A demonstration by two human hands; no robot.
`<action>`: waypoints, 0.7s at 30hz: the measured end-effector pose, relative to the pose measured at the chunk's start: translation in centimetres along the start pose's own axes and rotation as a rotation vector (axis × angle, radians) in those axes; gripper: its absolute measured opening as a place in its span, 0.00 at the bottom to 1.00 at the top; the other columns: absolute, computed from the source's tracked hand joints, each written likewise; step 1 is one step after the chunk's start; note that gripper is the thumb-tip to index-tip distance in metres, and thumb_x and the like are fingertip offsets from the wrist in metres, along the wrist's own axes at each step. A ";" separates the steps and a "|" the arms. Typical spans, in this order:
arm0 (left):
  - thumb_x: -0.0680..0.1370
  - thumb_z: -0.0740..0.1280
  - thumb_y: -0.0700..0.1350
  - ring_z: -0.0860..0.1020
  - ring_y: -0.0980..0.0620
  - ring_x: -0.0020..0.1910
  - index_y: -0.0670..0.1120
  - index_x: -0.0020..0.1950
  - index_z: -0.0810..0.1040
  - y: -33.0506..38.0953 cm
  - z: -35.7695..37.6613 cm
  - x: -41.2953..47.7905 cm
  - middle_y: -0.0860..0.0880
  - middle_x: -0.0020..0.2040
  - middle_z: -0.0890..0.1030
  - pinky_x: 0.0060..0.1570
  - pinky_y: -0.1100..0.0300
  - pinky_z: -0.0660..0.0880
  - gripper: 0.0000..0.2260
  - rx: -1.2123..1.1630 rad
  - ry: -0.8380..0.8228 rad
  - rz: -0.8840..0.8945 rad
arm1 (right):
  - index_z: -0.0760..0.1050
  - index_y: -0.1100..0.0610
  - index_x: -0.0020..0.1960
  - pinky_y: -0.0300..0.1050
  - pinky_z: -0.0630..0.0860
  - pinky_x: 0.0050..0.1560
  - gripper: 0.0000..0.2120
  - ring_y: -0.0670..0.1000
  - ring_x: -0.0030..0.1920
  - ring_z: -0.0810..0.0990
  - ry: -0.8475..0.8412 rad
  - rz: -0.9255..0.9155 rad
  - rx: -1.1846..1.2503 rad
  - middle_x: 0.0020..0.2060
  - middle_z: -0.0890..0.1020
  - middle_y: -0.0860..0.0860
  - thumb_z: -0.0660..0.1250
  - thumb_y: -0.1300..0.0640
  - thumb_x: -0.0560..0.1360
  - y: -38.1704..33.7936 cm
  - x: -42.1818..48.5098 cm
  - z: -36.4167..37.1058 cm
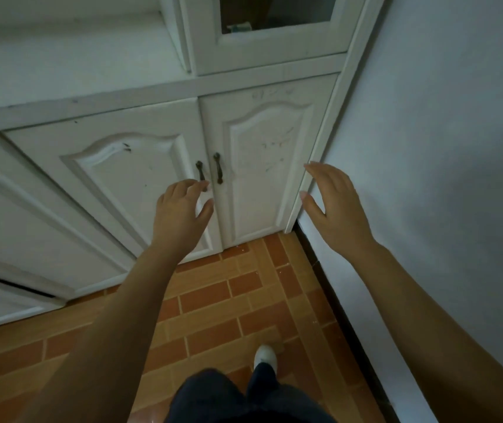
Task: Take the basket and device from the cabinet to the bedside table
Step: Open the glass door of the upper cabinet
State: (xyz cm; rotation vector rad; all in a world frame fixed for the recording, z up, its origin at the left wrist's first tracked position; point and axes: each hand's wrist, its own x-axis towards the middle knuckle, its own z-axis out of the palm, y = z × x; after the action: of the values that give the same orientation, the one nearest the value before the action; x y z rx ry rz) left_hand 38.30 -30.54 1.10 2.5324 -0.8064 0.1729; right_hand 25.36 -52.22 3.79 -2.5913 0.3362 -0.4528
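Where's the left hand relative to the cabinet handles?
Head view, centre: the left hand reaches the left door's handle, fingertips at its lower end; both doors closed.

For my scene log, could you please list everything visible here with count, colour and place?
lower doors: two, white, shut, centre
handles: two, dark, where the doors meet
glass door: one, white frame, top, something unclear behind it
drawers: white, far left, count unclear
wall: white, right
floor: orange-brown tiles, below
shoe: one, white, bottom centre
trousers: dark, bottom edge
left hand: open, fingertips at the left handle
right hand: open, empty, near the cabinet's right edge
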 end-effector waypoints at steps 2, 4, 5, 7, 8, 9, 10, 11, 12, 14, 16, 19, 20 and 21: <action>0.76 0.64 0.43 0.71 0.38 0.60 0.40 0.62 0.73 -0.4 0.2 1.5 0.38 0.59 0.77 0.58 0.43 0.67 0.15 0.004 0.009 -0.014 | 0.61 0.57 0.70 0.53 0.60 0.71 0.24 0.55 0.70 0.62 -0.012 -0.020 0.004 0.69 0.68 0.55 0.52 0.48 0.77 0.3 2.1 0.4; 0.77 0.64 0.44 0.71 0.39 0.60 0.40 0.62 0.73 -1.0 0.3 2.7 0.39 0.59 0.77 0.58 0.43 0.67 0.16 0.006 0.020 -0.038 | 0.62 0.57 0.69 0.53 0.60 0.71 0.24 0.55 0.70 0.62 -0.037 -0.059 -0.013 0.69 0.68 0.55 0.53 0.49 0.76 0.4 4.1 1.1; 0.77 0.63 0.44 0.71 0.39 0.60 0.41 0.63 0.72 -1.4 0.4 3.2 0.39 0.59 0.76 0.59 0.43 0.67 0.16 0.011 0.024 -0.051 | 0.62 0.57 0.69 0.54 0.60 0.71 0.24 0.56 0.70 0.62 -0.055 -0.073 -0.023 0.69 0.68 0.55 0.53 0.49 0.76 0.5 5.0 1.5; 0.77 0.63 0.44 0.70 0.39 0.61 0.42 0.64 0.71 -2.4 0.5 4.2 0.39 0.60 0.76 0.60 0.43 0.66 0.17 0.026 0.023 -0.076 | 0.62 0.57 0.70 0.55 0.60 0.71 0.24 0.56 0.71 0.62 -0.081 -0.096 -0.038 0.69 0.68 0.55 0.53 0.49 0.76 0.4 6.9 2.4; 0.77 0.63 0.45 0.70 0.40 0.62 0.42 0.65 0.71 -3.0 0.5 4.8 0.39 0.61 0.75 0.61 0.43 0.66 0.17 0.029 0.017 -0.089 | 0.62 0.57 0.70 0.55 0.60 0.71 0.24 0.56 0.71 0.62 -0.086 -0.106 -0.042 0.69 0.68 0.55 0.53 0.49 0.76 0.2 7.9 2.9; 0.77 0.63 0.45 0.70 0.39 0.62 0.42 0.65 0.71 -3.6 0.7 5.4 0.39 0.61 0.75 0.61 0.43 0.66 0.17 0.031 0.011 -0.099 | 0.61 0.57 0.70 0.54 0.59 0.72 0.24 0.56 0.71 0.61 -0.090 -0.111 -0.044 0.69 0.68 0.55 0.53 0.49 0.76 0.1 8.9 3.4; 0.77 0.63 0.45 0.70 0.39 0.62 0.42 0.65 0.71 -4.2 0.7 6.2 0.39 0.61 0.75 0.61 0.42 0.66 0.17 0.032 0.004 -0.102 | 0.61 0.57 0.70 0.53 0.58 0.72 0.24 0.56 0.71 0.61 -0.092 -0.112 -0.048 0.70 0.67 0.55 0.53 0.50 0.76 -0.1 9.8 3.8; 0.77 0.63 0.45 0.70 0.39 0.62 0.42 0.65 0.71 -4.8 0.8 7.1 0.38 0.61 0.75 0.61 0.42 0.66 0.17 0.031 -0.003 -0.098 | 0.61 0.57 0.70 0.53 0.58 0.72 0.24 0.56 0.71 0.61 -0.091 -0.113 -0.053 0.70 0.67 0.55 0.53 0.50 0.76 -0.3 10.9 4.2; 0.77 0.63 0.45 0.70 0.39 0.62 0.42 0.65 0.71 -5.3 0.7 8.1 0.38 0.61 0.75 0.61 0.43 0.66 0.17 0.027 -0.010 -0.089 | 0.61 0.57 0.70 0.53 0.58 0.72 0.24 0.56 0.71 0.61 -0.086 -0.116 -0.061 0.70 0.67 0.55 0.53 0.50 0.76 -0.5 11.9 4.6; 0.77 0.63 0.45 0.70 0.40 0.62 0.42 0.65 0.70 -6.0 0.5 10.5 0.39 0.61 0.75 0.61 0.43 0.66 0.17 0.014 -0.014 -0.045 | 0.61 0.57 0.70 0.53 0.59 0.71 0.24 0.56 0.71 0.61 -0.065 -0.110 -0.071 0.70 0.67 0.55 0.52 0.49 0.76 -1.0 14.0 5.2; 0.77 0.62 0.46 0.71 0.40 0.60 0.42 0.64 0.71 -6.6 0.2 12.9 0.39 0.60 0.75 0.60 0.43 0.68 0.17 0.005 -0.013 0.030 | 0.61 0.57 0.70 0.52 0.59 0.71 0.24 0.56 0.71 0.61 -0.029 -0.082 -0.075 0.70 0.67 0.56 0.53 0.49 0.76 -1.5 15.9 5.5; 0.76 0.59 0.49 0.73 0.40 0.57 0.41 0.63 0.72 -7.3 -0.4 15.7 0.40 0.58 0.77 0.57 0.44 0.71 0.18 -0.006 -0.015 0.137 | 0.62 0.58 0.69 0.51 0.59 0.71 0.23 0.56 0.70 0.62 0.028 -0.045 -0.083 0.69 0.68 0.56 0.55 0.51 0.76 -2.2 18.1 6.0; 0.76 0.58 0.50 0.74 0.41 0.57 0.42 0.62 0.73 -7.5 -0.7 16.4 0.40 0.58 0.77 0.56 0.45 0.71 0.19 -0.009 -0.017 0.169 | 0.62 0.58 0.70 0.52 0.59 0.71 0.23 0.56 0.70 0.62 0.042 -0.031 -0.078 0.69 0.68 0.56 0.55 0.51 0.76 -2.4 18.7 6.1; 0.76 0.56 0.51 0.74 0.41 0.56 0.42 0.62 0.73 -7.7 -0.9 17.0 0.40 0.57 0.77 0.55 0.46 0.70 0.19 -0.011 -0.017 0.200 | 0.61 0.57 0.70 0.52 0.60 0.71 0.23 0.56 0.70 0.62 0.056 -0.016 -0.075 0.69 0.68 0.56 0.55 0.51 0.76 -2.5 19.2 6.3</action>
State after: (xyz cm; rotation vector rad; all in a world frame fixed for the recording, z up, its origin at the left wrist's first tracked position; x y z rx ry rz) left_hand 56.65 -33.36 3.13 2.4429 -1.0643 0.2119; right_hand 45.62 -53.44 4.72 -2.6595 0.3585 -0.5281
